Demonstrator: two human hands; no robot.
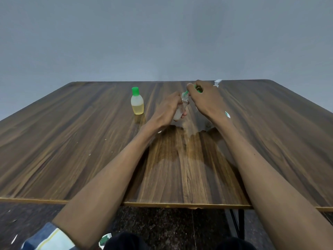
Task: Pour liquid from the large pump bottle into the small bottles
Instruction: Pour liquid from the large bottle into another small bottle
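Note:
My left hand [169,107] grips a small clear bottle [181,110], tilted, just above the wooden table [72,141]. My right hand [207,98] pinches the bottle's green cap [193,88] at the neck. A second small bottle [137,101] with a green cap stands upright to the left, about half full of yellow liquid. The large pump bottle is mostly hidden behind my right hand; only its white pump head [217,82] and a bit of label [227,114] show.
A wet patch [180,147] spreads over the table between my forearms. The table's far edge lies just behind my hands, with a grey wall beyond. The near edge [162,204] runs under my forearms.

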